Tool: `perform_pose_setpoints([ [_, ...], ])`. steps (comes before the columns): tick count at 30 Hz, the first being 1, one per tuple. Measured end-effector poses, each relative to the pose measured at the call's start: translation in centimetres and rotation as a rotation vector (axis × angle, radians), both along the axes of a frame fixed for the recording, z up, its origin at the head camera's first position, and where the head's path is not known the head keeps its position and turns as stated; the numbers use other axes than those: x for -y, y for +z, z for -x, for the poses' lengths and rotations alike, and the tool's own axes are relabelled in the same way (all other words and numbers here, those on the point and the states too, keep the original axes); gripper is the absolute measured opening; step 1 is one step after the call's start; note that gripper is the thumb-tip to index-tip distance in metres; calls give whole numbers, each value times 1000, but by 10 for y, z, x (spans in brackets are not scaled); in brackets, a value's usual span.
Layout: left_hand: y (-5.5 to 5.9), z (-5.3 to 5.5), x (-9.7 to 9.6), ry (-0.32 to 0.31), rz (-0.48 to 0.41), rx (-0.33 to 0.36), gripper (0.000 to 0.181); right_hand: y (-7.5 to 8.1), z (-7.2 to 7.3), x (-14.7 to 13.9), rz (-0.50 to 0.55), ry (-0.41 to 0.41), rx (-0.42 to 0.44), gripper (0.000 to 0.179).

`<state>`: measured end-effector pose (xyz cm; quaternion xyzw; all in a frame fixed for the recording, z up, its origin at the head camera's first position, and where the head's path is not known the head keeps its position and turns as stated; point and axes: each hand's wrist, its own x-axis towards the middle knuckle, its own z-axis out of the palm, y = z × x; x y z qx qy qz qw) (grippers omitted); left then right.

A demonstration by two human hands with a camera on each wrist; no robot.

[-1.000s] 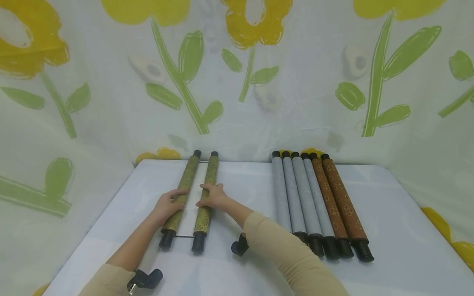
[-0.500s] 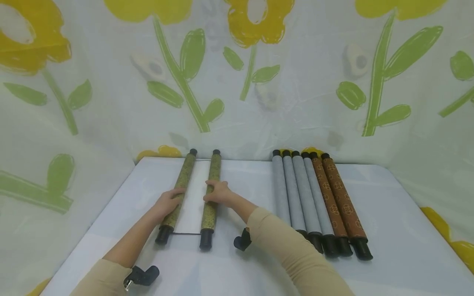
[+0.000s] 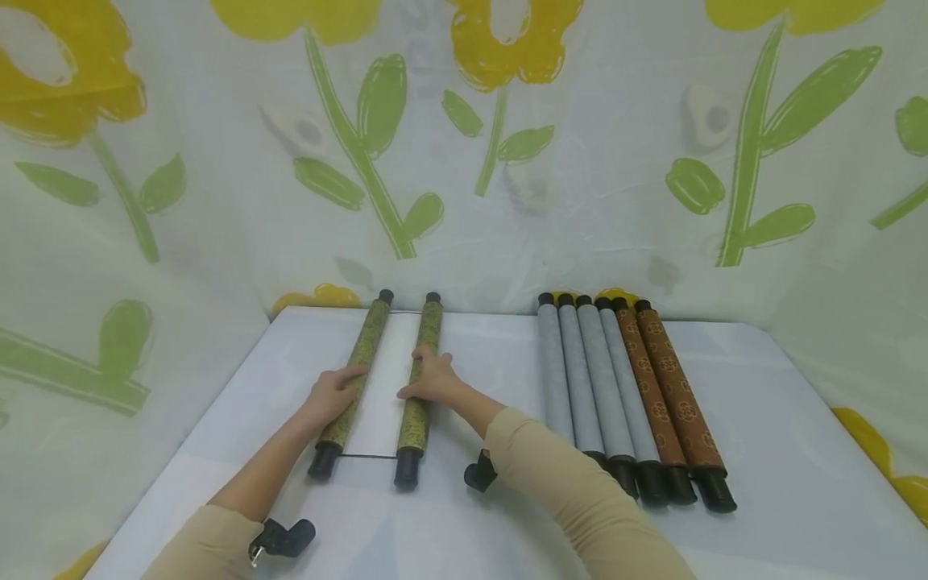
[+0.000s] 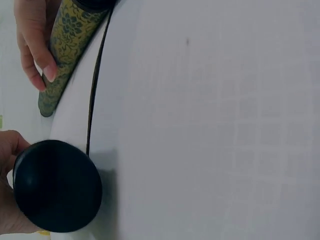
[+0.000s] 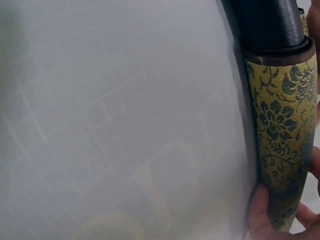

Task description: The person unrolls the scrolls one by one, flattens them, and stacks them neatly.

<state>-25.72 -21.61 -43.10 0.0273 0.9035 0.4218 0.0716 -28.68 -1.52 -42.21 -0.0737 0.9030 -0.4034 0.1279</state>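
Observation:
A hanging scroll lies partly unrolled on the table's left side, its two yellow-green floral rolls standing apart with white paper [image 3: 380, 415] between them. My left hand [image 3: 331, 399] grips the left roll [image 3: 370, 334] around its middle. The right roll [image 3: 415, 423] is held by my right hand [image 3: 437, 379], thumb on one side and fingers on the other. Black knobs cap both rolls. In the left wrist view a knob end [image 4: 57, 185] hides much of the left hand. The right wrist view shows the right roll's brocade [image 5: 280, 125] closely.
To the right, several grey rolled scrolls [image 3: 596, 379] and brown patterned ones [image 3: 674, 379] lie side by side on the white table [image 3: 768, 451]. A flower-printed curtain [image 3: 580, 225] hangs behind. Black wrist-worn devices [image 3: 286, 538] sit near the sleeves.
The rolls have moved apart, the right one shifting rightward with my right hand, so a wider strip of white paper shows. My left hand stays on the left roll.

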Motion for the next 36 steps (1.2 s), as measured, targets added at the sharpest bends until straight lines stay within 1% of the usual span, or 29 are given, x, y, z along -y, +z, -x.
perform_pose_setpoints([
  [3, 0, -1, 2, 12, -3, 1, 50, 1, -1, 0, -10, -2, 0, 72],
  [5, 0, -2, 3, 21, 5, 10, 56, 0, -1, -1, -26, -5, 0, 73],
  [7, 1, -3, 5, 28, 8, 3, 64, 0, -1, -1, -34, -1, 4, 73],
  [9, 1, -4, 7, 36, 4, -2, 66, 0, -2, -2, -34, 12, 14, 73],
  [10, 1, -5, 8, 41, -12, 4, 66, 0, -2, -3, -34, 19, 22, 73],
  [13, 1, -4, 12, 54, -56, 13, 66, 1, -3, -8, -28, 37, 44, 69],
  [16, 0, -3, 15, 54, -90, 38, 64, 2, -2, -14, -38, 50, 52, 64],
  [21, -1, 1, 14, 39, -72, 97, 56, 0, 0, -23, -45, 36, 59, 58],
  [23, -2, 2, 13, 29, -47, 107, 54, -1, 1, -26, -27, 28, 63, 57],
  [26, -4, 4, 12, 42, -7, 90, 55, -5, 1, -27, -27, 38, 39, 60],
  [28, -8, 6, 12, 43, 47, 64, 59, -7, 1, -26, -36, 42, 18, 66],
  [31, -12, 7, 12, 51, 133, 31, 71, -10, 0, -23, -64, 33, -9, 76],
  [34, -14, 7, 12, 42, 216, -2, 77, -11, -1, -20, -75, 14, -20, 78],
  [36, -13, 6, 12, 34, 249, -14, 79, -11, -1, -19, -79, 2, -27, 78],
])
